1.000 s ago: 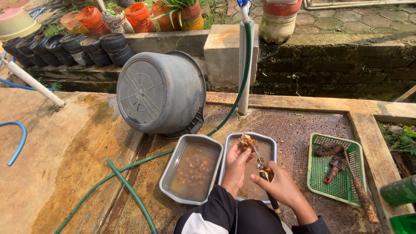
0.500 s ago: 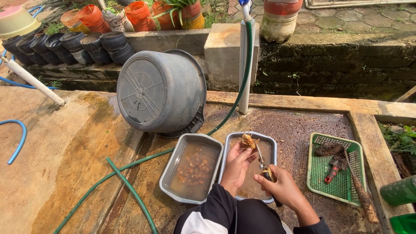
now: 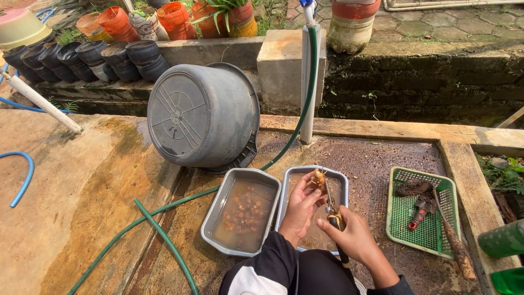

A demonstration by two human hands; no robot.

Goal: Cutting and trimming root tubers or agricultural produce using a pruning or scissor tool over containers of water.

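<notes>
My left hand [image 3: 301, 208] holds a small brown knobbly root piece [image 3: 317, 178] over the right grey metal tray [image 3: 341, 178], which has murky water in it. My right hand [image 3: 355, 237] grips a pair of dark-handled scissors [image 3: 331, 203], blades pointing up toward the root piece. Beside it on the left, a second grey tray [image 3: 217, 212] holds brownish water with several small root pieces.
A big grey tub [image 3: 203, 116] lies on its side behind the trays. A green hose [image 3: 164, 240] crosses the wet concrete. A green basket [image 3: 403, 219] on the right holds a red-handled tool [image 3: 418, 215] and a dark lump. Black and orange pots [image 3: 109, 57] line the back ledge.
My hands and the scissors shifted only slightly; the root piece stays held over the right tray.
</notes>
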